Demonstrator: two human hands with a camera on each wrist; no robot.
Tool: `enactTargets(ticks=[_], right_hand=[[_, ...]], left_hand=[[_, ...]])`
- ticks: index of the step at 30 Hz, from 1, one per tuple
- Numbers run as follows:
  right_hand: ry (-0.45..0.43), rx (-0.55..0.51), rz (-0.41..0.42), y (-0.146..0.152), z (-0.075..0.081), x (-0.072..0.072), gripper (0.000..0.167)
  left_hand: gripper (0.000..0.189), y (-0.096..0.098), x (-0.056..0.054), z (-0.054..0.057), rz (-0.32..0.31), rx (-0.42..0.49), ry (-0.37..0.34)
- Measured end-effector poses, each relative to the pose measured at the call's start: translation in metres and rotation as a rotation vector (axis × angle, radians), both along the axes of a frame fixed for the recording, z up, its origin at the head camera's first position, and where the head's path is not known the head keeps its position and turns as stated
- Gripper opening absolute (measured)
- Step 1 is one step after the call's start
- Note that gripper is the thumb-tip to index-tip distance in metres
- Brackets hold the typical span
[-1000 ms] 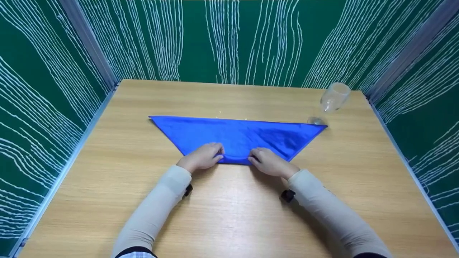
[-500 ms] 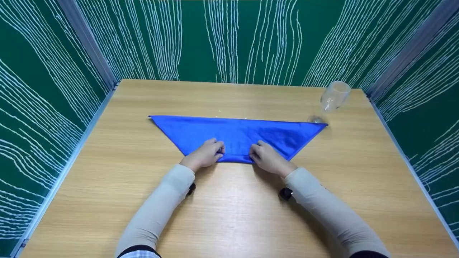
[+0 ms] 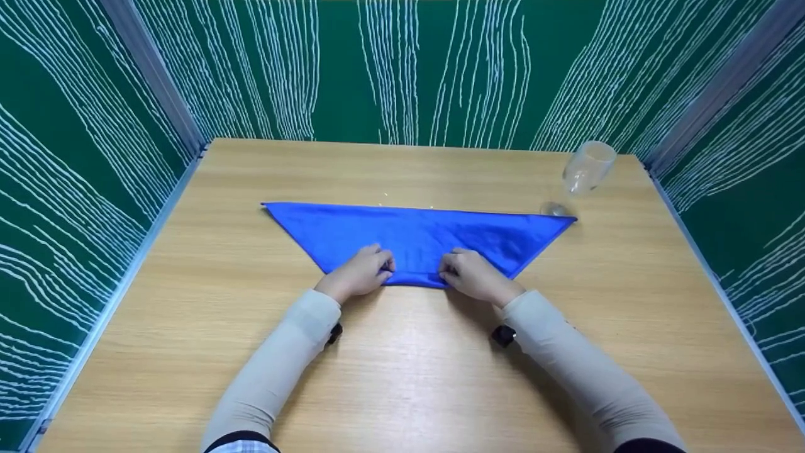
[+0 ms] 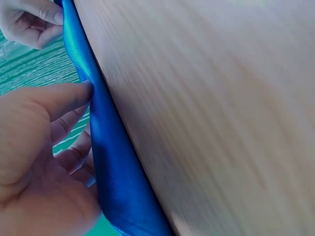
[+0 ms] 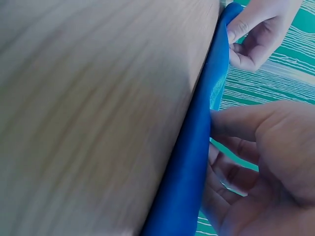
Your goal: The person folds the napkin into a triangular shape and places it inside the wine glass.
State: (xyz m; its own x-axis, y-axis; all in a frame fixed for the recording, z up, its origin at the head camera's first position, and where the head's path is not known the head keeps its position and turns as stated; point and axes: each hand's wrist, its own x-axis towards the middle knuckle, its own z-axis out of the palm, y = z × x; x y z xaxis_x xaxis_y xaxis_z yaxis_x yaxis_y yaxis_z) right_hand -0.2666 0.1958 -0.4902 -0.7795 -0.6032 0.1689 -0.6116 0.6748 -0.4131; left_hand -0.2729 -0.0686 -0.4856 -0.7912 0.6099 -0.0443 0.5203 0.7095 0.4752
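Observation:
A blue satiny cloth point(image 3: 402, 233) lies on the wooden table as a wide trapezoid, its long edge at the back and its short folded edge toward me. My left hand point(image 3: 361, 272) pinches that near fold left of its middle, fingers curled. Right of the middle, my right hand point(image 3: 473, 275) grips the same fold, with a short stretch of it showing between the hands. In the left wrist view, the thumb presses on the rounded roll of the cloth point(image 4: 125, 177). The right wrist view has the thumb against the roll too; some fingertips are hidden behind it.
A clear stemmed glass point(image 3: 589, 168) stands at the back right, its foot close to the cloth's right corner. Tiny pale specks lie just behind the cloth. Green walls point(image 3: 339, 75) with white wavy lines enclose the table point(image 3: 402, 377) at the back and sides.
Both hands have shifted slightly forward along with the near fold during the first half second. Since then they have barely moved, the right hand drifting a touch to the right.

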Motion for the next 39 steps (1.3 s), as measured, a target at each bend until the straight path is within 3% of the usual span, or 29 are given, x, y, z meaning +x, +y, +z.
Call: enactTargets(ticks=[9, 25, 33, 39], right_hand=[[0.025, -0.012, 0.040, 0.004, -0.001, 0.003, 0.007], [-0.091, 0.045, 0.038, 0.011, 0.007, 0.012, 0.007], [-0.068, 0.045, 0.040, 0.011, 0.005, 0.012, 0.009], [-0.054, 0.042, 0.042, 0.011, 0.004, 0.012, 0.010]], left_hand=[[0.008, 0.000, 0.006, -0.001, -0.047, -0.028, 0.042], [0.012, 0.003, 0.019, 0.004, -0.093, -0.071, 0.032], [0.012, 0.002, 0.025, 0.010, -0.133, -0.131, 0.177], [0.023, 0.003, 0.028, 0.014, -0.164, -0.233, 0.293]])
